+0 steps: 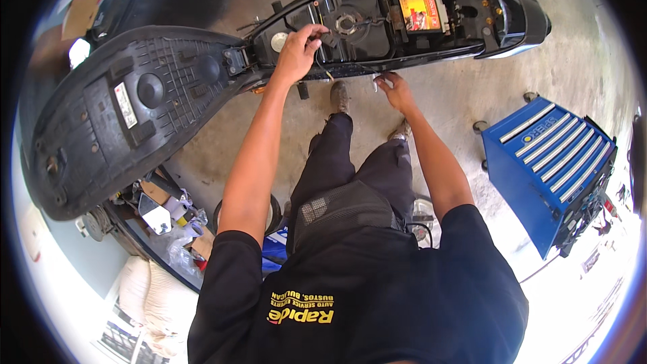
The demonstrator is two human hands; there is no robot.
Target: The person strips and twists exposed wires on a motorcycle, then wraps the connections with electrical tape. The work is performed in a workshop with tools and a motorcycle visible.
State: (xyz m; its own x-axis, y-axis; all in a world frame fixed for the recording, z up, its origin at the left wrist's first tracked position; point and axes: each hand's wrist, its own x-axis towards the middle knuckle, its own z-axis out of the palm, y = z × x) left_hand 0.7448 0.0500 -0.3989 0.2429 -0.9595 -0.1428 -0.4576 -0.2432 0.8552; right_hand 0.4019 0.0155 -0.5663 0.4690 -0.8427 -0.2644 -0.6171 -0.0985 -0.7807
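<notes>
A black scooter body [377,58] stretches across the far side, its under-seat bay exposed. My left hand [298,52] is over the bay's left part, thumb and fingers pinched on a small dark connector [329,39]. A thin wire [322,66] hangs beside that hand. Right of the connector is the round tank fitting [346,23]. My right hand [397,91] is at the scooter's near edge, fingertips closed around a small pale piece too tiny to name. A battery [419,11] with an orange and yellow label sits farther right in the bay.
The scooter's seat [149,91] is tipped over to the left, underside up. A blue tool cabinet [539,141] on casters stands at the right. Boxes and plastic bags [182,243] lie at the lower left. My shoes [340,96] are on the concrete floor beside the scooter.
</notes>
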